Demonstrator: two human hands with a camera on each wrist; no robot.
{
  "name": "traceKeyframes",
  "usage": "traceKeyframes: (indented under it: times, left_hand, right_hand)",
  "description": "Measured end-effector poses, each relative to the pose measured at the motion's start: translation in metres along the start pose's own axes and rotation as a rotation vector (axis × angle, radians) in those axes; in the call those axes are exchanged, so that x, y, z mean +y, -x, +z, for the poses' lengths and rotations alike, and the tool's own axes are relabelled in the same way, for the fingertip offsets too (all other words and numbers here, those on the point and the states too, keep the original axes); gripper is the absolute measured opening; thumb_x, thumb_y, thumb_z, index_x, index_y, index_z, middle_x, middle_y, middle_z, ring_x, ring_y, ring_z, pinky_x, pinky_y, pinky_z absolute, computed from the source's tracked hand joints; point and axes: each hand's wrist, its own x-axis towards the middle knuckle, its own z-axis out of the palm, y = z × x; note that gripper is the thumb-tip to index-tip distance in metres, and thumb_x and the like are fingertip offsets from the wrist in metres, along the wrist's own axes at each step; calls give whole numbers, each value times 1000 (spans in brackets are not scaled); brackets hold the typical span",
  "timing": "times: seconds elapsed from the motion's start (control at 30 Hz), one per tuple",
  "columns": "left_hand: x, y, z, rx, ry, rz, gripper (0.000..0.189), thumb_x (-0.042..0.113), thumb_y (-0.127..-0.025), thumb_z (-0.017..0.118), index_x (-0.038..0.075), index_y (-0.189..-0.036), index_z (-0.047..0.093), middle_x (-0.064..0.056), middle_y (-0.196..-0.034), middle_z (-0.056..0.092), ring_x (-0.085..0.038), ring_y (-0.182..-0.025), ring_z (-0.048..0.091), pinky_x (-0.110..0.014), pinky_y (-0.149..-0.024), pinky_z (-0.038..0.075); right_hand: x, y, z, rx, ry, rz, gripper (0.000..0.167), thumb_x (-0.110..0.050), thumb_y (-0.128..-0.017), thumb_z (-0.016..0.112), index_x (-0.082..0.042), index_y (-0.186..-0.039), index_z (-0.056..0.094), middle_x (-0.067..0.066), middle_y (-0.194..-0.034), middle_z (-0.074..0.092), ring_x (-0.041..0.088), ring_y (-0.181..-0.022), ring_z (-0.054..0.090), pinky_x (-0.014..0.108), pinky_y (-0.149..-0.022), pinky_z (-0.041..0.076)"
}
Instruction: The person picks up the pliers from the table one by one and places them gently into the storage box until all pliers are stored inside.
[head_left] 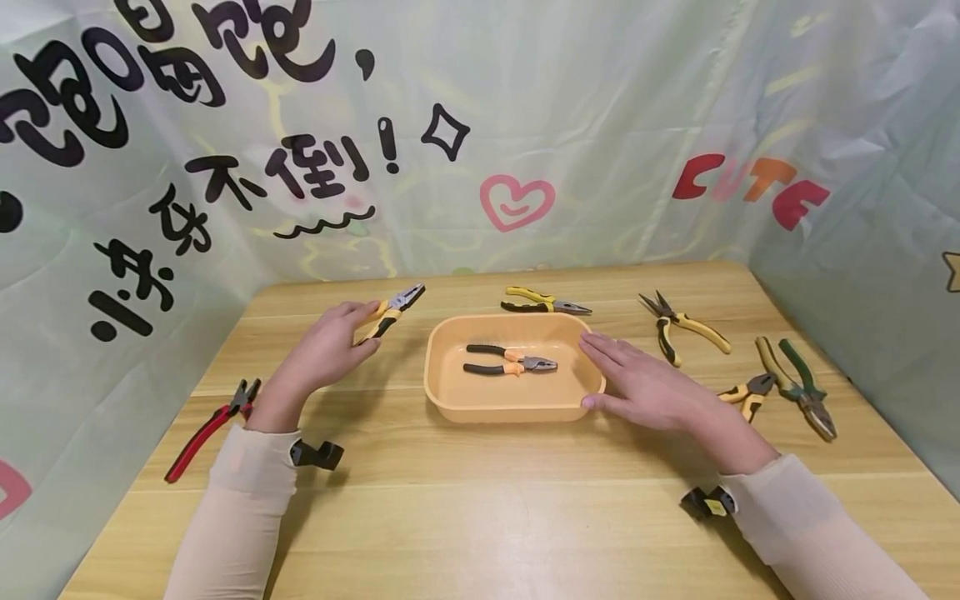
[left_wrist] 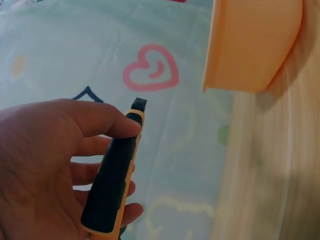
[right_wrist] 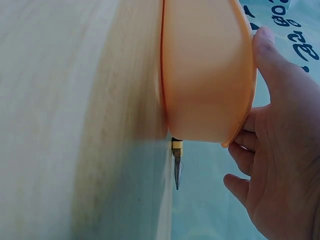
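Observation:
My left hand (head_left: 333,342) holds yellow-and-black combination pliers (head_left: 392,315) in the air left of an orange tray (head_left: 517,414). In the left wrist view the thumb lies along the dark handle (left_wrist: 112,175), with the fingers behind it. Inside the tray lie pliers with black-and-orange handles (head_left: 513,361), their jaws to the right. My right hand (head_left: 645,383) rests at the tray's right end, fingers extended and thumb spread apart from them. The right wrist view shows the thumb on the rim (right_wrist: 253,75) and fingertips at the rim's far corner.
Red-handled pliers (head_left: 206,433) lie at the left, partly behind the left wrist. Yellow-and-black long-nose pliers (head_left: 546,302) lie behind the tray. At the right are open yellow-handled pliers (head_left: 678,325), a partly hidden yellow pair (head_left: 750,392) and green-handled pliers (head_left: 802,387). A printed curtain (head_left: 600,125) encloses the table.

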Motion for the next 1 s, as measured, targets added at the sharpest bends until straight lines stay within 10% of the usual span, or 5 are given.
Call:
traceKeyframes:
  times: [1.0]
  left_hand:
    - [23, -1, 9, -23, 7, 133, 58, 20, -94, 63, 2, -146, 45, -22, -134, 51, -39, -122, 47, -54, -99, 40]
  right_hand:
    - [0, 1, 1, 3, 2, 1, 90, -64, -95, 46, -3, -156, 20, 15, -162, 14, 34, -145, 21, 49, -114, 21]
